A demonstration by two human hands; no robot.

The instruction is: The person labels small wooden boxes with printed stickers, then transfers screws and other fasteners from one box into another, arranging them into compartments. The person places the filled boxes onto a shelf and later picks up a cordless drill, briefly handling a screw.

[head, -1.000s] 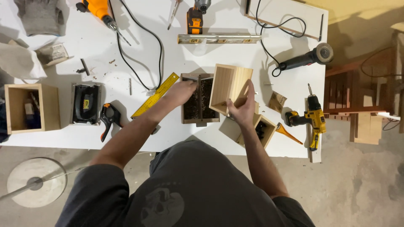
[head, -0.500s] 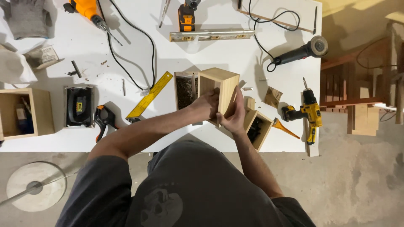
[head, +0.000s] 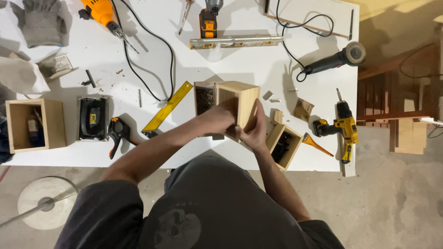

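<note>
I hold the small wooden box up over the middle of the white table. My left hand grips its near side. My right hand cups the bottom corner. I think I should keep both hands tight and turn it slowly, so it does not bump the dark box just behind it.

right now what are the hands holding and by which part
Both hold the open wooden box: left hand at its near lower edge, right hand against its right side.
</note>
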